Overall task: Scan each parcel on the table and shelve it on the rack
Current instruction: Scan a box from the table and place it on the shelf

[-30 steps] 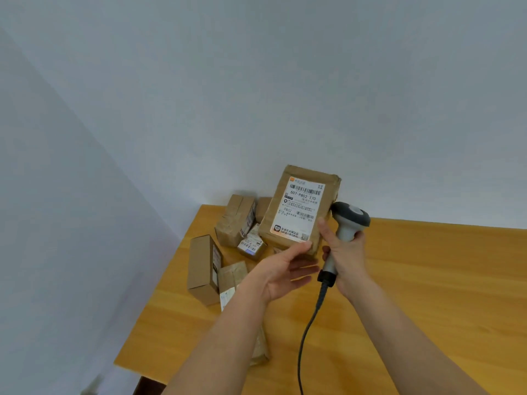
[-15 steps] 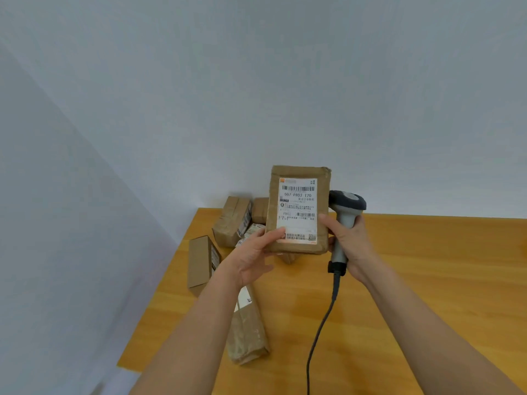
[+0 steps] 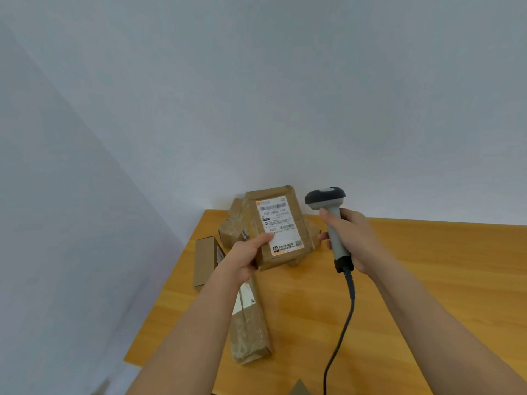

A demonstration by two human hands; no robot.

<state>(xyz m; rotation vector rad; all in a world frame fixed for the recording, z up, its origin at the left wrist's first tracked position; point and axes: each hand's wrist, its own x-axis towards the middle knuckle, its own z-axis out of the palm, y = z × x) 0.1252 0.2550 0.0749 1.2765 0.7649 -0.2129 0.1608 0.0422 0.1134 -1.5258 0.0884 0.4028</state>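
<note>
My left hand (image 3: 244,256) grips a brown cardboard parcel (image 3: 278,226) by its lower left corner, with the thumb on the white shipping label that faces me. The parcel is held above the table, tilted slightly left. My right hand (image 3: 352,240) holds the grey handle of a barcode scanner (image 3: 328,215). Its dark head sits just right of the parcel's top edge, a small gap apart. The scanner's black cable (image 3: 342,323) hangs down toward the bottom of the view. No rack is in view.
On the wooden table (image 3: 413,280) lie more parcels: a long brown one (image 3: 251,329) under my left forearm, a box on its side (image 3: 205,260) at the left edge, and others (image 3: 233,226) in the far corner. Grey walls stand behind and to the left.
My right hand has let go of the parcel's right edge and moved the scanner right and upward. The parcel tilted left and sank a little in my left hand.
</note>
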